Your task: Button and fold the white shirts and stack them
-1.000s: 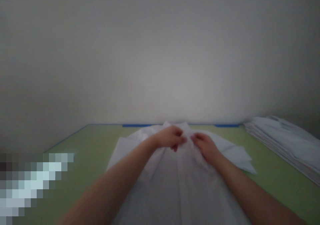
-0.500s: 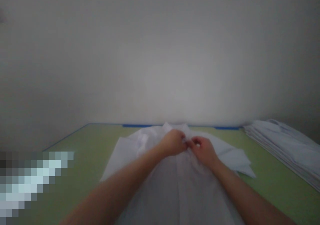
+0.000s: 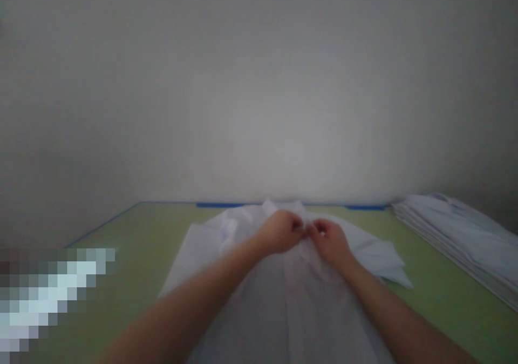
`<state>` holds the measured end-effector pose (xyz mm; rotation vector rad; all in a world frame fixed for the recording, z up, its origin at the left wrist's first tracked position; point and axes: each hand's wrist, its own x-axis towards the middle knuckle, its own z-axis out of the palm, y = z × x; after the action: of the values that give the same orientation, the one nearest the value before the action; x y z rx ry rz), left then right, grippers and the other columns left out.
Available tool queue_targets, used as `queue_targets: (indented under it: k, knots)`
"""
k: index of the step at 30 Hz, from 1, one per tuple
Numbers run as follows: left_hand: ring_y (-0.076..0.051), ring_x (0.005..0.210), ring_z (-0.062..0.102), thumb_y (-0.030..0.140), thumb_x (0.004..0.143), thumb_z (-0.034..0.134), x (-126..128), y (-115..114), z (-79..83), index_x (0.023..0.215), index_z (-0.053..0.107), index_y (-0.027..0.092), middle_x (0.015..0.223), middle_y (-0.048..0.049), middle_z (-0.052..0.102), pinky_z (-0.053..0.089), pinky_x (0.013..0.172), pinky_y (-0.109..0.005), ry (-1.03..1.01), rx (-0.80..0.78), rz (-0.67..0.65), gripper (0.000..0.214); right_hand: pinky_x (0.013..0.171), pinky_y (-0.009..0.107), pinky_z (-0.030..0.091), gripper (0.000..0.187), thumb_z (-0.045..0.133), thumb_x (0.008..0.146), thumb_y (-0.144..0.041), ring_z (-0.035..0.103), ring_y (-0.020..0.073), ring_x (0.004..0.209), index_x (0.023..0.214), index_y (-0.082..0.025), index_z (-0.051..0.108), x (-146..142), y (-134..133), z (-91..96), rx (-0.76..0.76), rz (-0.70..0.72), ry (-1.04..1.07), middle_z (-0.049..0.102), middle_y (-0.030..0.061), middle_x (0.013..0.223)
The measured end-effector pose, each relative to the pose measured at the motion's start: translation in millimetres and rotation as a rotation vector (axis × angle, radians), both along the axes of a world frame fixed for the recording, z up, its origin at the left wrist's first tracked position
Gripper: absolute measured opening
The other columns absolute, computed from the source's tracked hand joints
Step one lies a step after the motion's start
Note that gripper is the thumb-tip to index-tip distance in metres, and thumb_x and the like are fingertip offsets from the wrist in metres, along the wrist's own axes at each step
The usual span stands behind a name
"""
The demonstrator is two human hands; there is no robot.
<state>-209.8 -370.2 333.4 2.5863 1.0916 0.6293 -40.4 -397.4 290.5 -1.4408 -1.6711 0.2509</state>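
A white short-sleeved shirt (image 3: pixel 263 310) lies front up, its collar pointing to the far edge and its front strip running down the middle. Just below the collar, my left hand (image 3: pixel 283 231) pinches the cloth of that strip. My right hand (image 3: pixel 328 240) grips the same spot from the other side, thumb and fingertips closed together. The fingertips of both hands meet there, so any button between them is hidden or too small to make out. Both forearms reach across the shirt body.
The green tabletop (image 3: pixel 133 261) has a blue edge and stands against a plain grey wall (image 3: pixel 259 83). A stack of folded white garments (image 3: pixel 465 240) lies at the right. Pixelated blocks cover the lower left corner.
My fingertips have shifted slightly at the front strip, and both hands still hold the cloth below the collar. The shirt and the stack lie as before.
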Motion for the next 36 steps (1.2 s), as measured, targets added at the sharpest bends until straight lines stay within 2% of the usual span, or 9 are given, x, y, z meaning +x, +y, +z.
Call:
queue_targets:
  k: [4, 8, 13, 22, 29, 32, 36]
  knots:
    - [-0.013, 0.054, 0.049, 0.038, 0.081, 0.047, 0, -7, 4.3, 0.062, 0.061, 0.016, 0.059, -0.0043, 0.06, 0.03, 0.051, -0.026, 0.06, 0.175, 0.026, 0.033, 0.059, 0.022, 0.04, 0.031, 0.05, 0.08, -0.041, 0.055, 0.0142, 0.065, 0.071, -0.015, 0.064, 4, 0, 2.0, -0.048, 0.18, 0.093, 0.063, 0.0017, 0.068]
    - [-0.017, 0.065, 0.054, 0.03, 0.08, 0.049, -1, -10, 7.4, 0.067, 0.063, 0.016, 0.069, -0.0061, 0.062, 0.036, 0.058, -0.027, 0.085, 0.298, 0.001, 0.023, 0.064, 0.023, 0.043, 0.026, 0.053, 0.079, -0.038, 0.058, 0.015, 0.07, 0.077, -0.015, 0.066, 6, -2, 6.8, -0.042, 0.246, 0.106, 0.066, 0.0019, 0.075]
    - [-0.016, 0.07, 0.056, 0.026, 0.083, 0.046, 0, -11, 9.8, 0.072, 0.065, 0.017, 0.075, -0.0065, 0.061, 0.041, 0.065, -0.026, 0.089, 0.323, -0.001, 0.024, 0.07, 0.026, 0.045, 0.028, 0.052, 0.079, -0.039, 0.061, 0.0176, 0.076, 0.083, -0.016, 0.069, 4, -5, 11.6, -0.011, 0.186, 0.059, 0.068, 0.0044, 0.081]
    - [-0.016, 0.07, 0.056, 0.025, 0.083, 0.045, 0, -9, 4.9, 0.072, 0.063, 0.017, 0.076, -0.0054, 0.06, 0.042, 0.063, -0.026, 0.088, 0.406, -0.035, 0.023, 0.053, 0.021, 0.038, 0.032, 0.051, 0.079, -0.041, 0.055, 0.0136, 0.058, 0.07, -0.015, 0.067, -3, -8, 10.5, -0.037, 0.078, 0.059, 0.063, 0.0012, 0.063]
    - [-0.016, 0.076, 0.056, 0.022, 0.083, 0.044, -1, -9, 1.5, 0.078, 0.063, 0.016, 0.081, -0.0068, 0.059, 0.042, 0.067, -0.026, 0.156, 0.45, -0.055, 0.021, 0.052, 0.021, 0.037, 0.031, 0.052, 0.078, -0.041, 0.055, 0.0137, 0.058, 0.074, -0.015, 0.069, -5, -8, 10.0, -0.104, 0.085, 0.137, 0.064, 0.0011, 0.064]
    - [-0.016, 0.075, 0.056, 0.022, 0.084, 0.044, -2, -8, 0.7, 0.078, 0.062, 0.016, 0.082, -0.0067, 0.059, 0.043, 0.067, -0.026, 0.185, 0.476, -0.085, 0.02, 0.054, 0.021, 0.037, 0.03, 0.051, 0.079, -0.039, 0.056, 0.0145, 0.061, 0.072, -0.016, 0.068, -5, -10, 11.3, -0.081, 0.057, 0.083, 0.065, 0.002, 0.067]
    - [-0.016, 0.075, 0.057, 0.022, 0.083, 0.045, -1, -6, -0.5, 0.079, 0.061, 0.016, 0.082, -0.0061, 0.059, 0.043, 0.068, -0.027, 0.222, 0.496, -0.098, 0.017, 0.056, 0.023, 0.032, 0.027, 0.05, 0.08, -0.032, 0.053, 0.0137, 0.059, 0.064, -0.017, 0.066, -7, -14, 12.9, 0.045, 0.019, -0.116, 0.064, 0.0021, 0.063]
